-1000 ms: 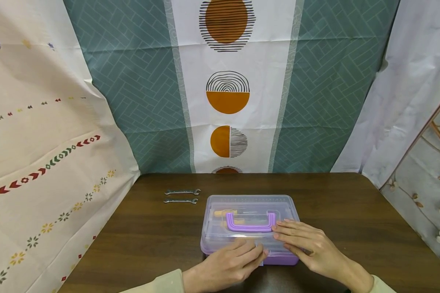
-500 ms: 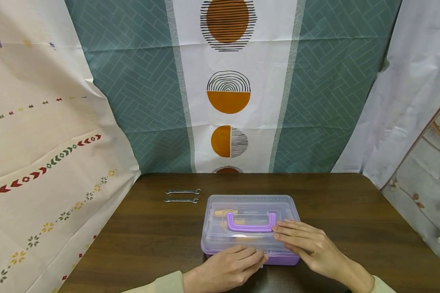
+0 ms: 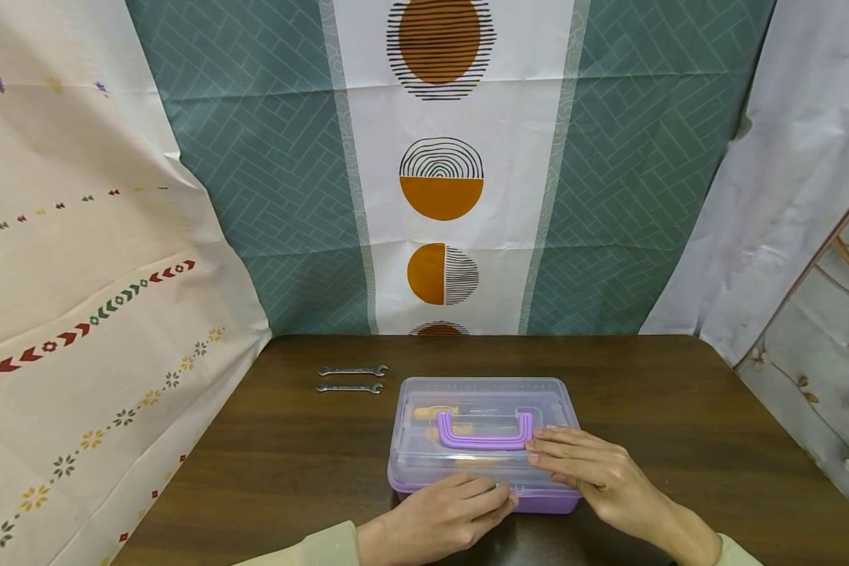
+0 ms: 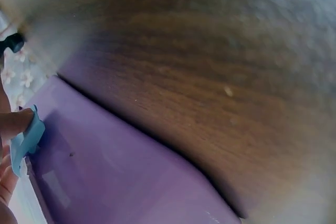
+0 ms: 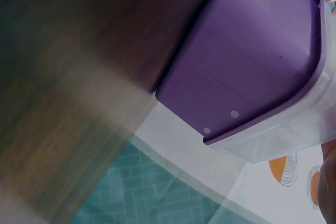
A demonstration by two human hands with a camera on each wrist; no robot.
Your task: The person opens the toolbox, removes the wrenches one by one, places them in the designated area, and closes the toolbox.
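Observation:
A plastic storage box with a purple base [image 3: 546,503] and a clear lid [image 3: 488,387] sits on the brown table, lid down. My left hand [image 3: 444,515] is at the middle of its front edge, fingers curled. In the left wrist view, that hand's thumb presses on a light blue latch [image 4: 30,136], fingers just behind it. On the lid's right side rests my right hand [image 3: 601,475], fingers extended beside the purple handle [image 3: 484,442]. Yellow-handled things [image 3: 435,411] show blurred through the lid.
Two open-end wrenches lie side by side left of the box: a farther wrench [image 3: 354,370] and a nearer wrench [image 3: 349,387]. Patterned cloths hang behind and on both sides of the table [image 3: 311,456].
The pale latch tab that showed below my left fingers is now hidden from the head view, as those fingers shifted slightly. My right hand stays on the lid.

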